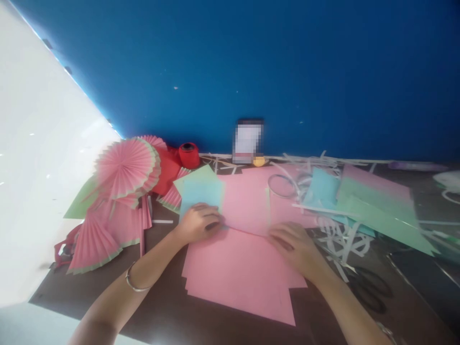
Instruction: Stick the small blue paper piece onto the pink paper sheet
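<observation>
A stack of pink paper sheets (pixel 239 273) lies on the dark table (pixel 168 311) in front of me. My left hand (pixel 198 223) rests with curled fingers on the upper left edge of the pink stack, beside a light blue sheet (pixel 199 194). My right hand (pixel 293 247) lies flat on the pink paper at its upper right, fingers pointing left along a fold or edge. Neither hand lifts anything. A thin bangle (pixel 134 282) circles my left wrist.
Folded pink paper fans (pixel 124 167) pile up at the left, with a red spool (pixel 189 154) behind them. Green and blue sheets (pixel 373 206), white paper strips (pixel 341 237) and a clear tape ring (pixel 283 184) lie at the right. Black scissors (pixel 370 285) sit near my right forearm. A blue wall (pixel 251 62) stands behind.
</observation>
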The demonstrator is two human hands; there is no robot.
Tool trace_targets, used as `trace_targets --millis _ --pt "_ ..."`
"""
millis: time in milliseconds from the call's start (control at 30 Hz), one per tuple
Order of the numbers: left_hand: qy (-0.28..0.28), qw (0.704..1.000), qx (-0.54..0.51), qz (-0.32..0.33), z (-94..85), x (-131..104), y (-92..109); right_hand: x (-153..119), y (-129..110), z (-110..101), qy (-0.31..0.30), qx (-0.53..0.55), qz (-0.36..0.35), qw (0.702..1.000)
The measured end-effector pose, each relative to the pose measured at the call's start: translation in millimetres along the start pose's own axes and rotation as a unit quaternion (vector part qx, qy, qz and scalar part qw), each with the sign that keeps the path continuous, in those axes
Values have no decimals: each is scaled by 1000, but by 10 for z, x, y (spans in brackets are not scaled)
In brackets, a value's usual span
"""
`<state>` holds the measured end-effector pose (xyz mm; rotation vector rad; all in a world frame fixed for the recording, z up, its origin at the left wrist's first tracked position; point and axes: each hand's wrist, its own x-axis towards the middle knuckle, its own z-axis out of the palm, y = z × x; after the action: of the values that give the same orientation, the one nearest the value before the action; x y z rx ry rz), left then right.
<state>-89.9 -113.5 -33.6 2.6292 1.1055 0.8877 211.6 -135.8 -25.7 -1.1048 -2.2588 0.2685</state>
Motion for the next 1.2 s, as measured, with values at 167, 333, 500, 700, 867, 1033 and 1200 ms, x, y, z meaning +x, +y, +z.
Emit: trace_targets --millis 167,333,500,700,867,1033,1200 --pt "-8 999 -32 -39 -30 40 8 -8 46 57 -5 21 16 1000" --pt "4 991 -110 -77 -4 59 13 -4 56 83 10 26 87 996" --pt "27 981 -134 -140 20 76 23 20 48 107 3 38 127 991" --pt "14 981 -110 -160 26 84 37 51 14 138 2 40 150 988" --pt "7 982 -98 -160 71 66 17 54 -8 152 8 24 151 988" --pt "-4 986 -82 -142 72 73 26 59 -9 183 10 6 160 987" --pt "-18 989 -68 -134 51 81 49 70 -2 185 3 5 157 988"
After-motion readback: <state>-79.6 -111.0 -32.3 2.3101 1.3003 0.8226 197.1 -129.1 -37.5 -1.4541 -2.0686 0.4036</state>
